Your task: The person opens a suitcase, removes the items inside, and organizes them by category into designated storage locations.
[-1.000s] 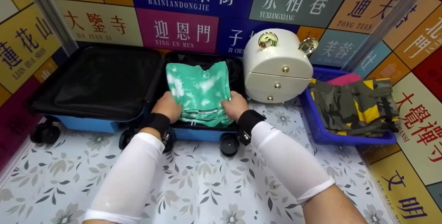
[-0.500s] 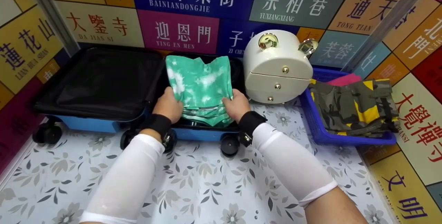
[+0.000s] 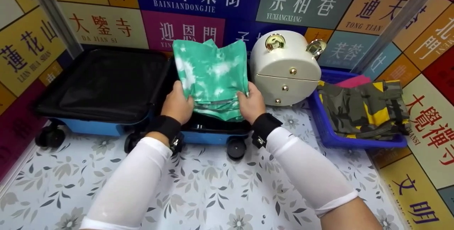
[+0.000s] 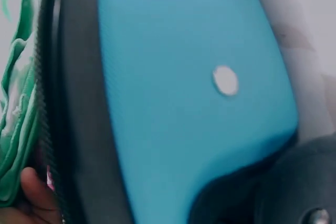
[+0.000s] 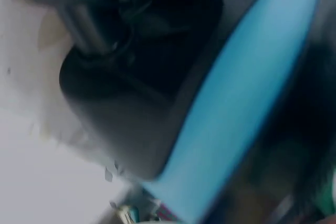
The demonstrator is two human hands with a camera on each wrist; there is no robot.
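Note:
A folded green-and-white tie-dye garment (image 3: 214,68), several layers thick at its near end, is lifted over the right half of an open blue suitcase (image 3: 209,137). My left hand (image 3: 178,104) grips its left edge, thumb on top. On the opposite edge, my right hand (image 3: 252,104) pinches the cloth between thumb and fingers. In the left wrist view, fingers (image 4: 39,187) hold the green layers (image 4: 18,108) beyond the suitcase's blue shell (image 4: 173,77). The right wrist view mostly takes in the blue shell (image 5: 236,93) and a blurred black wheel housing; that hand is almost wholly hidden there.
The suitcase's other half (image 3: 110,84), black-lined, lies at left on wheels. A white cabinet (image 3: 287,63) with gold ears and knobs stands right of the suitcase. Farther right, a blue basket (image 3: 376,145) holds camouflage clothing (image 3: 349,113) and something pink (image 3: 354,81). Printed walls rise behind.
Both hands have raised the garment up out of the right suitcase half and slightly to the right. More black lining shows below its near edge.

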